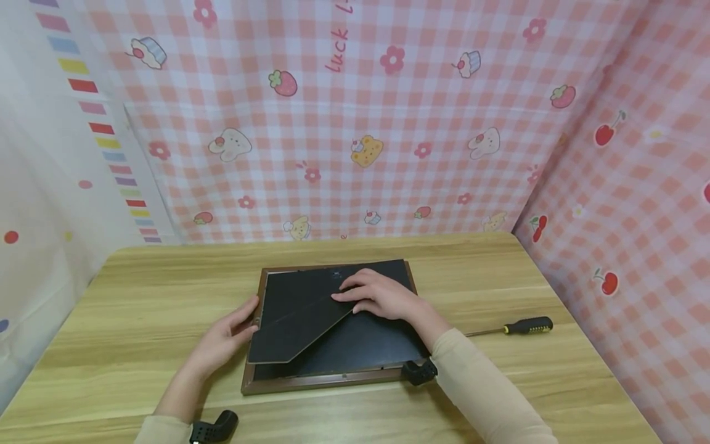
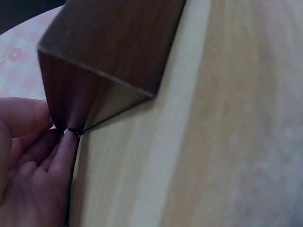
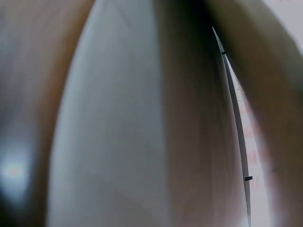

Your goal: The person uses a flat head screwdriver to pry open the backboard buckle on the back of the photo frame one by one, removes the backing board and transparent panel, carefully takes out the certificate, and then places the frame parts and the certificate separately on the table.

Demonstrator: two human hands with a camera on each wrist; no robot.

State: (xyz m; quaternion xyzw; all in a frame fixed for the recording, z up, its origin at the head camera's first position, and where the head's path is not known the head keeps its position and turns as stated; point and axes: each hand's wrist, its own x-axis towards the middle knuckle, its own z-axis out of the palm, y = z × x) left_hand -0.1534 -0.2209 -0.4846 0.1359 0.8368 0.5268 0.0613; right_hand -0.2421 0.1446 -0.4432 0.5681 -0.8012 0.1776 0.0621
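A brown wooden picture frame (image 1: 299, 385) lies face down with a black back panel (image 1: 366, 345). Across it slants a black stand flap (image 1: 288, 320), its near-left end overlapping the frame's left edge. My left hand (image 1: 213, 345) holds the frame's left side, thumb and fingers at the edge. The frame's corner (image 2: 104, 52) and this hand's fingers (image 2: 64, 158) show close up in the left wrist view. On top of the flap rests my right hand (image 1: 383, 296), fingers extended, thumb by the slanted edge. The right wrist view is blurred, and hides that hand's fingertips.
A screwdriver (image 1: 529, 325) with a black and yellow handle lies right of the frame, its shaft tip behind my right arm. The wood-grain table (image 1: 138, 308) meets a pink checked cloth (image 1: 333, 185) at the back and another cloth on the right.
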